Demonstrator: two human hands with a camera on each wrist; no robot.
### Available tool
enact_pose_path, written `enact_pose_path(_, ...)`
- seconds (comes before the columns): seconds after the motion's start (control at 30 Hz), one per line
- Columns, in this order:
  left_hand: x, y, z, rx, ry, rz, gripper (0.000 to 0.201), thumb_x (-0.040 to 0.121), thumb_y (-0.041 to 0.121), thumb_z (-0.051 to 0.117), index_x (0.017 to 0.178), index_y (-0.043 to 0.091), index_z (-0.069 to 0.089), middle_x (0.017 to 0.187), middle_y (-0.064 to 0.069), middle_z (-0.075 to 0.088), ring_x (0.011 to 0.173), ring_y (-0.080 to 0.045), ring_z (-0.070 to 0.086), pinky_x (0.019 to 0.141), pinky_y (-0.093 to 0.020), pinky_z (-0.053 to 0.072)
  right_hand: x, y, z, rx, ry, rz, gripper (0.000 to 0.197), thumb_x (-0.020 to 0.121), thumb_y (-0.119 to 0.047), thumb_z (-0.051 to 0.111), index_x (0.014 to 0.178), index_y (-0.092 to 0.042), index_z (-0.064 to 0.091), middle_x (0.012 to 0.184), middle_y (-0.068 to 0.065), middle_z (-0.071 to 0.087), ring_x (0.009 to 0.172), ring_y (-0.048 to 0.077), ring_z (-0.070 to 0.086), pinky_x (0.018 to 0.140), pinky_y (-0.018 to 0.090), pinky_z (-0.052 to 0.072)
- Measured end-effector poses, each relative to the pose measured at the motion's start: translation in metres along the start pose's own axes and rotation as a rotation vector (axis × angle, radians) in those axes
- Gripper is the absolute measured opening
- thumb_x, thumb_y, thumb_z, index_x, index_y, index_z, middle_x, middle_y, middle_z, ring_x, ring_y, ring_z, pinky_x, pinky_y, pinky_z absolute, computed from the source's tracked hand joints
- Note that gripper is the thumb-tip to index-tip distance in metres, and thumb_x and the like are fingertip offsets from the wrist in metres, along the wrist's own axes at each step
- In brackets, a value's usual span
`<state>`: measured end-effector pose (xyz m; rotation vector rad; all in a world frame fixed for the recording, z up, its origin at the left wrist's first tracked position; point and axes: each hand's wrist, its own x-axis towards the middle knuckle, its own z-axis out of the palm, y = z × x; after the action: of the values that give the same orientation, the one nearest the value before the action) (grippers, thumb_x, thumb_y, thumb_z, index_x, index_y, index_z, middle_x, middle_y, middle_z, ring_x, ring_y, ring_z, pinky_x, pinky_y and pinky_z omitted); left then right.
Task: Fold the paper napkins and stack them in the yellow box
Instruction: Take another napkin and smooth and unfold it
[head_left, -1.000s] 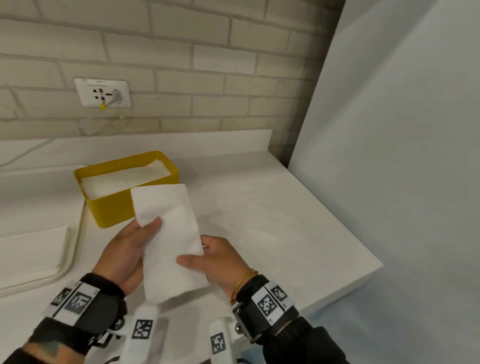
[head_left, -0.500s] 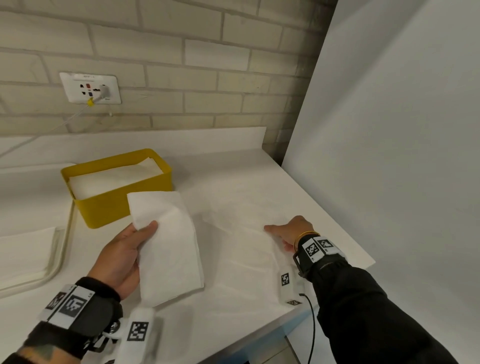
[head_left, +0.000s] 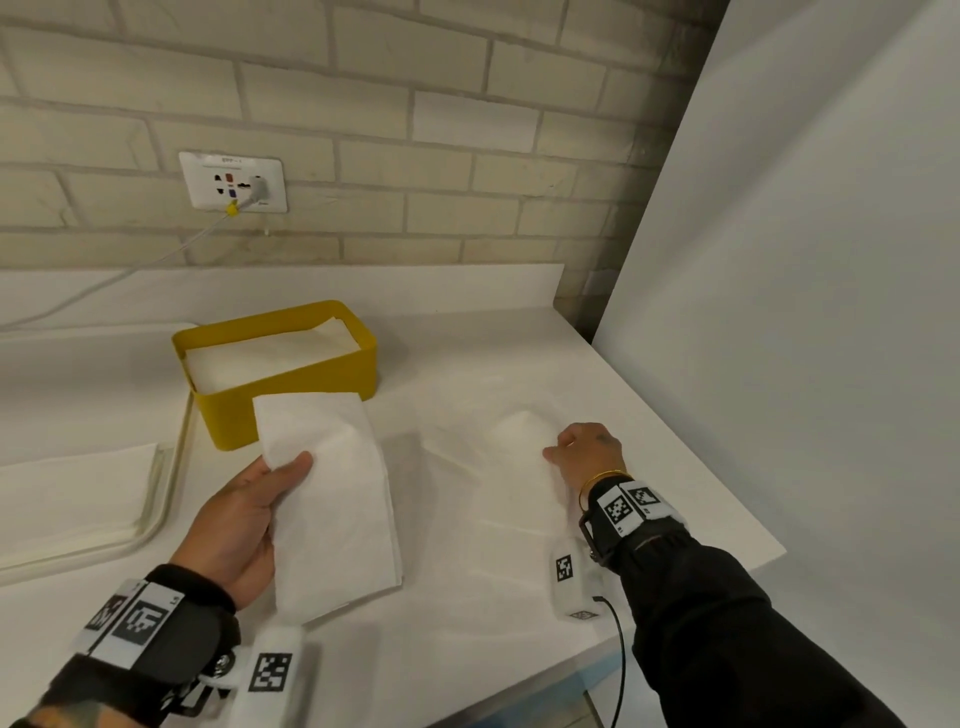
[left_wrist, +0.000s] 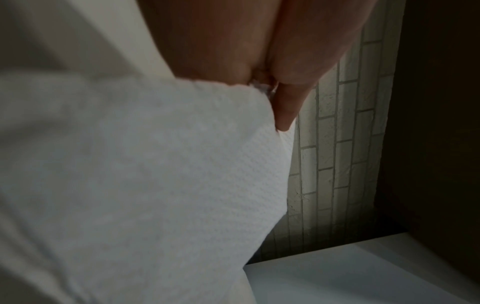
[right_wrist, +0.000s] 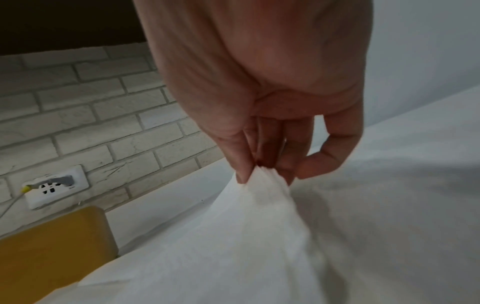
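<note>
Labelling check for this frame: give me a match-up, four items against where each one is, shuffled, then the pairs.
1. folded napkin
2. flat napkin
3. yellow box
4. wall socket

A. on the brick wall, cable plugged in
B. held in the left hand
C. on the counter, holding stacked napkins
D. on the counter, pinched up by the right hand

Pairs: 1-B, 2-D, 3-C, 4-A

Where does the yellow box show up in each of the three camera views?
Head: yellow box sits left of centre on the counter, just behind the folded napkin.
Left wrist: not in it.
Right wrist: its side fills the bottom left corner.
Shared landmark: the wall socket, on the brick above the box.
</note>
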<state>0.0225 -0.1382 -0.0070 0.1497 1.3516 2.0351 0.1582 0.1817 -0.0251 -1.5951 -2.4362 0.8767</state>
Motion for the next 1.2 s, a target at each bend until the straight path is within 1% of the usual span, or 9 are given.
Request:
enact_pose_path(0.1, 0.001, 0.003, -0.003, 0.001, 0.008, 0.008, 0.027, 0.1, 0.017, 0.054, 0.125, 0.02, 0.066, 0.116, -0.005, 0.076, 0.096, -0.02, 0.076, 0.08, -0.041, 0.056, -0.007, -0.002, -0.01, 0.167, 0.072, -0.098, 0.017, 0.094, -0.014, 0.065, 0.11, -0.017, 0.064, 0.122, 0.006, 0.058, 0.116, 0.028, 0.058, 0.091, 0.028, 0.047)
enact_pose_path(0.17, 0.001, 0.005, -0.004, 0.007, 0.007, 0.005, 0.028, 0.1, 0.017, 0.054, 0.126, 0.02, 0.065, 0.116, -0.005, 0.076, 0.097, -0.022, 0.075, 0.083, -0.042, 0.053, -0.012, -0.007, -0.016, 0.251, 0.064, -0.173, 0.015, 0.093, -0.01, 0.064, 0.097, -0.024, 0.063, 0.102, 0.005, 0.064, 0.091, 0.023, 0.063, 0.075, 0.023, 0.045)
enact_pose_path(0.27, 0.001, 0.006, -0.006, 0.003, 0.01, -0.006, 0.03, 0.1, 0.018, 0.054, 0.128, 0.02, 0.065, 0.118, -0.006, 0.075, 0.103, -0.024, 0.074, 0.081, -0.042, 0.054, -0.026, -0.025, -0.031, 0.481, -0.021, -0.304, 0.012, 0.092, -0.007, 0.067, 0.093, -0.018, 0.069, 0.074, 0.003, 0.064, 0.053, 0.012, 0.05, 0.051, 0.019, 0.043)
enact_pose_path(0.47, 0.002, 0.009, -0.009, -0.013, 0.036, -0.01, 0.029, 0.101, 0.016, 0.053, 0.128, 0.017, 0.065, 0.121, -0.009, 0.074, 0.107, -0.026, 0.072, 0.086, -0.043, 0.053, -0.042, -0.055, -0.032, 0.914, -0.259, -0.244, 0.007, 0.092, -0.014, 0.071, 0.091, -0.02, 0.074, 0.084, 0.008, 0.064, 0.07, 0.02, 0.053, 0.064, 0.03, 0.049)
enact_pose_path(0.67, -0.002, 0.01, -0.021, -0.03, 0.058, -0.035, 0.031, 0.1, 0.016, 0.054, 0.13, 0.015, 0.064, 0.122, -0.011, 0.073, 0.109, -0.028, 0.071, 0.088, -0.043, 0.054, -0.038, -0.036, 0.013, 0.357, -0.166, -0.227, 0.005, 0.089, -0.018, 0.068, 0.086, -0.021, 0.07, 0.091, -0.003, 0.069, 0.087, 0.018, 0.063, 0.075, 0.026, 0.048)
enact_pose_path(0.77, -0.003, 0.012, -0.027, -0.045, 0.07, -0.035, 0.027, 0.101, 0.016, 0.054, 0.125, 0.014, 0.066, 0.118, -0.01, 0.075, 0.099, -0.024, 0.075, 0.08, -0.04, 0.062, -0.04, -0.042, 0.013, 0.276, -0.085, -0.307, 0.006, 0.091, -0.021, 0.068, 0.085, -0.023, 0.068, 0.103, -0.002, 0.068, 0.101, 0.019, 0.062, 0.086, 0.029, 0.046)
enact_pose_path(0.9, -0.003, 0.017, -0.027, -0.054, 0.101, -0.025, 0.026, 0.102, 0.019, 0.055, 0.125, 0.014, 0.066, 0.116, -0.01, 0.076, 0.099, -0.024, 0.074, 0.082, -0.042, 0.057, -0.046, -0.073, -0.01, 0.412, -0.009, -0.453, 0.007, 0.095, -0.019, 0.066, 0.088, -0.022, 0.066, 0.092, -0.007, 0.067, 0.09, 0.012, 0.062, 0.075, 0.021, 0.044)
enact_pose_path(1.07, -0.002, 0.023, -0.019, -0.081, 0.095, -0.027, 0.029, 0.102, 0.024, 0.055, 0.127, 0.013, 0.065, 0.117, -0.011, 0.075, 0.101, -0.026, 0.073, 0.086, -0.043, 0.055, -0.064, -0.111, -0.028, 0.649, -0.059, -0.533, 0.006, 0.097, -0.022, 0.065, 0.091, -0.024, 0.064, 0.072, -0.014, 0.066, 0.065, 0.011, 0.054, 0.066, 0.029, 0.046)
enact_pose_path(1.2, 0.002, 0.023, -0.011, -0.1, 0.142, 0.01, 0.031, 0.104, 0.028, 0.054, 0.129, 0.011, 0.064, 0.115, -0.01, 0.076, 0.105, -0.026, 0.072, 0.087, -0.041, 0.055, -0.093, -0.14, -0.027, 0.461, 0.159, -0.739, 0.003, 0.1, -0.018, 0.06, 0.097, -0.018, 0.061, 0.074, -0.008, 0.06, 0.063, -0.002, 0.054, 0.058, 0.007, 0.041)
